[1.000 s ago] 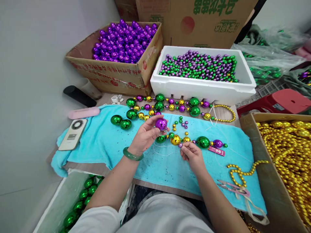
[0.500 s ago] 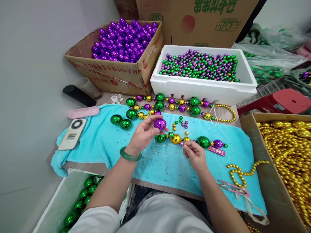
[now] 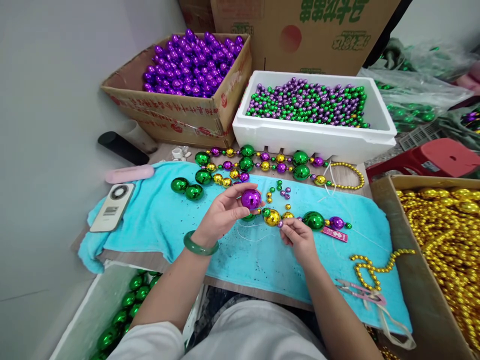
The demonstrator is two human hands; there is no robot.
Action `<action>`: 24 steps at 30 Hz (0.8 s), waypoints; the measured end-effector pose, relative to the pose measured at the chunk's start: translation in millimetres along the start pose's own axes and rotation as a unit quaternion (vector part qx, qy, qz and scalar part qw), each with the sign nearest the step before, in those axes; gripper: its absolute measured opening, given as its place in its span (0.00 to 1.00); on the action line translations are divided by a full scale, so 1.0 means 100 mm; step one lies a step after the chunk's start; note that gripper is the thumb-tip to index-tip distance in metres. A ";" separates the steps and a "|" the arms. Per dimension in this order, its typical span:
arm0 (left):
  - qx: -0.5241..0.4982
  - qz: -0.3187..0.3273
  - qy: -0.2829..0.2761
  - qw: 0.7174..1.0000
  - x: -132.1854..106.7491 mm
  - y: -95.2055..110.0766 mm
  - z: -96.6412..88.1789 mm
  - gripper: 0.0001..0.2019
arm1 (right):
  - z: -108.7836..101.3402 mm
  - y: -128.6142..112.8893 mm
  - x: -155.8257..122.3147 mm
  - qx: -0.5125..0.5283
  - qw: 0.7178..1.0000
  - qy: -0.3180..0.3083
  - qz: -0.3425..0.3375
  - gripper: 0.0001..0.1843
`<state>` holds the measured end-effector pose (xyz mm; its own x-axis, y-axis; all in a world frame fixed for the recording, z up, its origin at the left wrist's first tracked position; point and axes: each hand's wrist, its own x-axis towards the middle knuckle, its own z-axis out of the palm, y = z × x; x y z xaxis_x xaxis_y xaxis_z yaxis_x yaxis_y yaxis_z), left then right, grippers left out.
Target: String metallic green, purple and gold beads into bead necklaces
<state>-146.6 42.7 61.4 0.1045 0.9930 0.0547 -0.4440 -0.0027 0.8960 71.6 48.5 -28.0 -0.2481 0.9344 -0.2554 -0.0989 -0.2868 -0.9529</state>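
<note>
Your left hand [image 3: 227,210] grasps a large purple bead [image 3: 251,199] between thumb and fingers, over the blue towel [image 3: 161,225], midway between the front and back edges of the table [image 3: 144,257]. Your right hand [image 3: 299,240] pinches a small lilac bead [image 3: 280,224] just beside a gold bead [image 3: 272,217]; a large green bead [image 3: 313,220] lies farther toward the right edge. Beaded strands [image 3: 246,164] run along the towel's back edge, a phone [image 3: 112,207] rests near its left edge, and pink-handled snips [image 3: 363,292] lie near its front right corner
</note>
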 end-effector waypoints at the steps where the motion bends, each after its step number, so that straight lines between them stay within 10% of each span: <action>1: -0.003 -0.002 -0.003 1.000 -0.01 0.00 0.01 0.19 | -0.01 0.02 0.00 0.012 1.000 -0.003 0.008 0.15; 24: 0.151 0.088 0.071 0.982 -0.08 0.02 0.02 0.20 | 0.02 -0.03 -0.10 -0.065 0.992 0.055 -0.089 0.12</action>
<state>-146.7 34.1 63.2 -0.0848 0.9803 0.1783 -0.1584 -0.1899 0.9689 72.0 39.5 -22.0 -0.1308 0.9873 -0.0899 -0.0041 -0.0912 -0.9958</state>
